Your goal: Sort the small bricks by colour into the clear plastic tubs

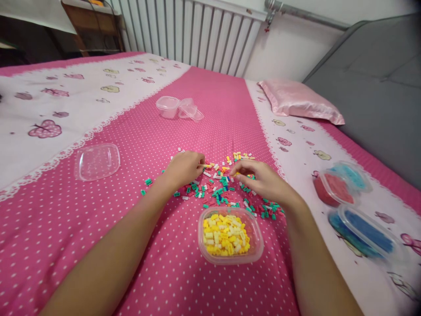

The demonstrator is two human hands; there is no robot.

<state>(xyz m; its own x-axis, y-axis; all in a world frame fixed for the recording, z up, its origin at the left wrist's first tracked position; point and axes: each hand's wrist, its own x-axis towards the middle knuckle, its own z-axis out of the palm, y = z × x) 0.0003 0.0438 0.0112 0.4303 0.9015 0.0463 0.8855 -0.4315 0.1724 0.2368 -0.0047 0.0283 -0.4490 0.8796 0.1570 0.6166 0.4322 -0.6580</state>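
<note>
My left hand [187,169] is closed low over a loose pile of small toy bricks [217,193] in green, red, white and yellow. A yellow brick [207,166] shows at its fingertips, though the fingers are mostly hidden behind the hand. Across the pile, my right hand [258,176] pinches between thumb and forefinger what looks like a yellow brick [237,174], partly covered. Nearer to me, a clear plastic tub [258,245] stands uncovered, holding many yellow and cream bricks [226,235].
A clear lid [98,162] lies at left on the pink dotted bedspread [158,272]. Clear containers [168,107] sit further back. At right are tubs with red [333,188] and blue [365,232] contents. A pink pillow [299,98] lies by the grey headboard [371,83].
</note>
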